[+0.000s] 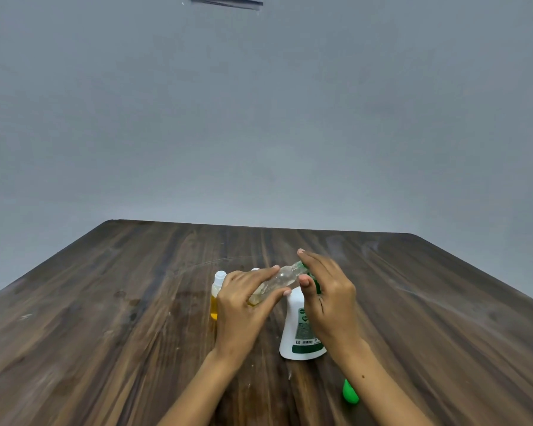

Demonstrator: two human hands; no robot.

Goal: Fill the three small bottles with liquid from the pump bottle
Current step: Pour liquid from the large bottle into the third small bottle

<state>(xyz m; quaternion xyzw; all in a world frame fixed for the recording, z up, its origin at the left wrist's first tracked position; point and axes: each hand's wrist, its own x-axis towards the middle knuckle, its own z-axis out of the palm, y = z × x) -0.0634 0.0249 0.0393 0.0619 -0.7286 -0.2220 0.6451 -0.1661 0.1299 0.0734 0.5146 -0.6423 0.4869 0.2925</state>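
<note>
Left hand (240, 305) curled around a clear small bottle (274, 284), thumb along its near side, fingers over the far side; bottle tilted, mouth pointing toward 2 o'clock, a little yellowish liquid low in its base end

Right hand (326, 290) over the green pump head (313, 279) of the white pump bottle (302, 330), fingers fairly straight and pressing down, thumb tucked beside the nozzle; mouth of the tilted bottle right at the nozzle, exact contact too blurred to tell

Pump bottle upright near table centre, at 3 o'clock of the left hand

At 9 o'clock of the left hand, a second small bottle (216, 295) upright with white cap, yellow liquid in its lower part, partly hidden by the hand; just behind the left fingers, a white cap tip (255, 269), likely bottle 3, mostly hidden

At 5 o'clock of the pump bottle, a small green cap (350, 393) lying on the dark wooden table (105, 318), beside the right forearm

Grey wall (259, 118) beyond the table's far edge
</note>
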